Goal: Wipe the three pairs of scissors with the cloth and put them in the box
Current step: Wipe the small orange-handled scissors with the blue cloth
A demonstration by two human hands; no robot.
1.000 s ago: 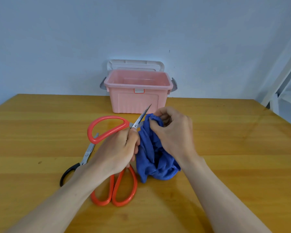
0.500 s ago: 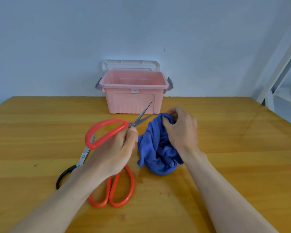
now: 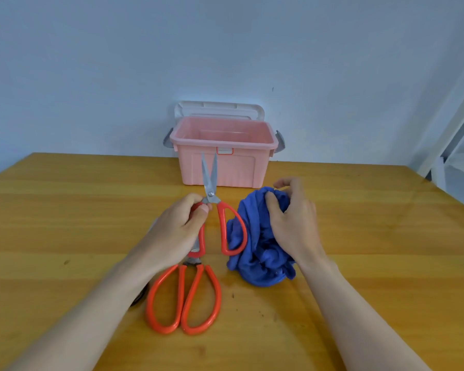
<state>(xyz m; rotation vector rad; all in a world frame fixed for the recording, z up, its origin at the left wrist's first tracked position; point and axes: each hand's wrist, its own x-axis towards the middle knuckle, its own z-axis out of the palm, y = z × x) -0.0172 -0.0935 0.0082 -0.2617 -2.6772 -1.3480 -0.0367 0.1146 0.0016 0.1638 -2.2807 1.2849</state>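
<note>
My left hand [image 3: 178,227] grips a pair of red-handled scissors [image 3: 220,210] by the left handle near the pivot. Its blades are slightly apart and point up toward the pink box [image 3: 225,167], which stands open at the back of the table. A second, larger pair of orange-red scissors [image 3: 184,298] lies flat below my left hand. A black-handled third pair [image 3: 141,297] is almost wholly hidden under my left forearm. My right hand [image 3: 292,220] rests on the crumpled blue cloth [image 3: 257,261] with its fingers loosely curled at the cloth's top.
The box's white lid [image 3: 220,109] leans against the wall behind it. The wooden table [image 3: 65,210] stretches wide to either side. A white frame [image 3: 450,145] stands beyond the table's right edge.
My left hand has turned the held scissors so the blades point up at the box and the free handle hangs by the cloth. My right hand has loosened on the cloth.
</note>
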